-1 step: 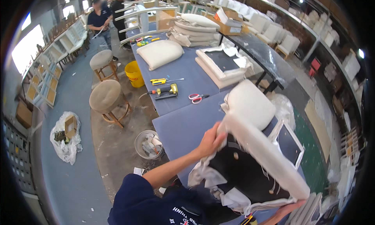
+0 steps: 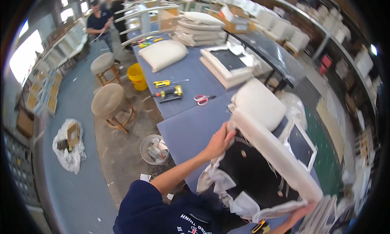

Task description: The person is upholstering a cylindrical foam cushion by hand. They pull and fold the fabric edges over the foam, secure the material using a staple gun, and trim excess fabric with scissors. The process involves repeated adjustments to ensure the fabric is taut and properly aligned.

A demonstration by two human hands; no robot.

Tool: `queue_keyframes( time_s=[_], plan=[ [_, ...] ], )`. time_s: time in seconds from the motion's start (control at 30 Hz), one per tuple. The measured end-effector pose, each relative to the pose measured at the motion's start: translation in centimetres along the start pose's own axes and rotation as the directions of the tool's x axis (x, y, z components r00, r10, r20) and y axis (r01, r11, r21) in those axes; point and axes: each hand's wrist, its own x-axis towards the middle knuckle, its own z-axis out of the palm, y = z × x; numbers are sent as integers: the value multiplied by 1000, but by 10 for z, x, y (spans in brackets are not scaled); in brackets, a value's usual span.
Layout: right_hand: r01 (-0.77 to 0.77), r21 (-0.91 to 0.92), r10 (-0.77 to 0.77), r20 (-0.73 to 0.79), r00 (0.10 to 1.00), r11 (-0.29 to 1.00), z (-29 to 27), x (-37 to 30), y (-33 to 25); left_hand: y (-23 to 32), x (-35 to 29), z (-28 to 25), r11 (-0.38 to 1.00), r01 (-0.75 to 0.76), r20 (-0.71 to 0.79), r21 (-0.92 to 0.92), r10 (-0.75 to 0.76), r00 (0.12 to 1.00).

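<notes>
A cream upholstered seat cushion (image 2: 280, 152) is held tilted up in front of my body, its black underside facing me. Loose white fabric edges and threads hang along its near rim. My left hand (image 2: 221, 141) grips the cushion's far left corner, fingers wrapped over the padded side. At the near right corner my right hand (image 2: 301, 213) is closed on the same cushion, its fingers partly hidden. Just beyond it lies another cream cushion (image 2: 260, 106) on the blue-grey table (image 2: 191, 132). Below the cushion's near edge a yellow-and-black tool (image 2: 259, 226) shows in part.
Red-handled scissors (image 2: 202, 99), a staple gun (image 2: 170, 94) and a yellow-handled screwdriver (image 2: 162, 83) lie left on the table. Beyond are a cushion (image 2: 163, 55) and stacked cushions (image 2: 199, 31). A waste bucket (image 2: 143, 150) and stools (image 2: 107, 100) stand left; a person (image 2: 99, 22) stands far left.
The cushion has tipped slightly, its padded side sinking a little and more of the black underside showing. Both hands keep their grip on it. The whole view has shifted slightly.
</notes>
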Motion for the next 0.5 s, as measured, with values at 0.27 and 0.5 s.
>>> queue_keyframes(
  time_s=[0.27,0.5],
  plan=[
    [343,-333,-122,538,834,878,199,-82,-36,71,-30,19,976,-131,334,-172,183,925],
    [260,-259,-90,527,845,930,237,-147,-72,127,51,27,929,-312,182,-201,348,919]
  ],
)
